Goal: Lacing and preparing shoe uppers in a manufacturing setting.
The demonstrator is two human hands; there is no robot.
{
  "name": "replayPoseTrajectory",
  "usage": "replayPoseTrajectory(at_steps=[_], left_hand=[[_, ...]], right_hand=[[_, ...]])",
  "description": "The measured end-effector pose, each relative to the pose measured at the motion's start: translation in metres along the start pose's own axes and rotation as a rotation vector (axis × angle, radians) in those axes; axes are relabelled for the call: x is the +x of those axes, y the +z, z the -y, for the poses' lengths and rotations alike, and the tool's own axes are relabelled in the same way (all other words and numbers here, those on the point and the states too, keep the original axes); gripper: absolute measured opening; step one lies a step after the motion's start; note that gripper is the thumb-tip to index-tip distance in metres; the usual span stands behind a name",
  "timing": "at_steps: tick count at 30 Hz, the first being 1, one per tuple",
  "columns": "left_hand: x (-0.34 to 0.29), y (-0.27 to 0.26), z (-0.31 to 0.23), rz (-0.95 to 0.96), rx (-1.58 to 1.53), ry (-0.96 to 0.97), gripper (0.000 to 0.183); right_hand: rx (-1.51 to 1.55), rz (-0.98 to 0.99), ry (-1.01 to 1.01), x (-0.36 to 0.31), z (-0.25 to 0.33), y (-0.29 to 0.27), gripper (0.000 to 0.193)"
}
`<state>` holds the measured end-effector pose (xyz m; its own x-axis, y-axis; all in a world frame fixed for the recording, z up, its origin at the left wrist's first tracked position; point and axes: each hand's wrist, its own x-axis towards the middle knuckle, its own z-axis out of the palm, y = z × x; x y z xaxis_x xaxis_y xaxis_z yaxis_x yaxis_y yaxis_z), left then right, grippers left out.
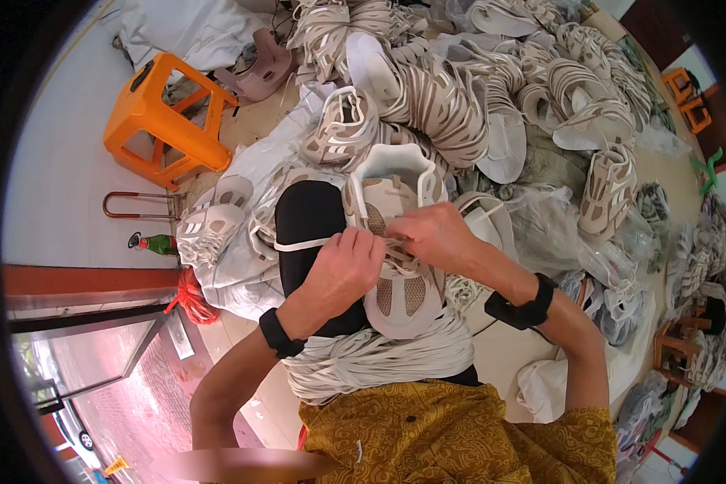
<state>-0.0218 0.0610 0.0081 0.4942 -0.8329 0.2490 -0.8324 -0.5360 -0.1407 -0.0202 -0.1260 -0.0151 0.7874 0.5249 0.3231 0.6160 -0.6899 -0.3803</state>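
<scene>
A beige and white shoe upper (403, 294) lies on my lap, its padded collar pointing away from me. My left hand (343, 262) is closed in a pinch at the left side of its lacing area. A white shoelace (302, 244) runs from those fingers across a black padded surface (310, 211). Over the tongue (387, 194) side, my right hand (436, 235) has its fingertips pinched together at the eyelets; what they grip is hidden. Nearer my body, a thick bundle of white shoelaces (379, 363) lies across my lap.
Stacks of similar shoe uppers (444, 113) cover the floor ahead. An orange stool (165, 121) stands at the far left, above a green bottle (155, 242) and red twine (192, 297). Clear plastic bags (552, 226) and another upper (609, 189) lie to the right.
</scene>
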Motion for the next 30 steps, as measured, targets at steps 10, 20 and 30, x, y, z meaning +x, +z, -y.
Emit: replayPoseTrajectory(at_steps=[10, 20, 30], left_hand=[[-0.009, 0.004, 0.001, -0.043, -0.118, -0.115, 0.016], [-0.013, 0.001, 0.022, 0.034, -0.133, -0.167, 0.009], [-0.018, -0.007, 0.034, 0.019, -0.175, -0.166, 0.009]], right_hand=[[-0.014, -0.142, 0.022, -0.013, -0.037, -0.018, 0.013], [-0.073, 0.007, -0.262, -0.026, -0.003, -0.012, 0.009], [0.706, 0.316, 0.352, -0.016, -0.001, -0.039, 0.017]])
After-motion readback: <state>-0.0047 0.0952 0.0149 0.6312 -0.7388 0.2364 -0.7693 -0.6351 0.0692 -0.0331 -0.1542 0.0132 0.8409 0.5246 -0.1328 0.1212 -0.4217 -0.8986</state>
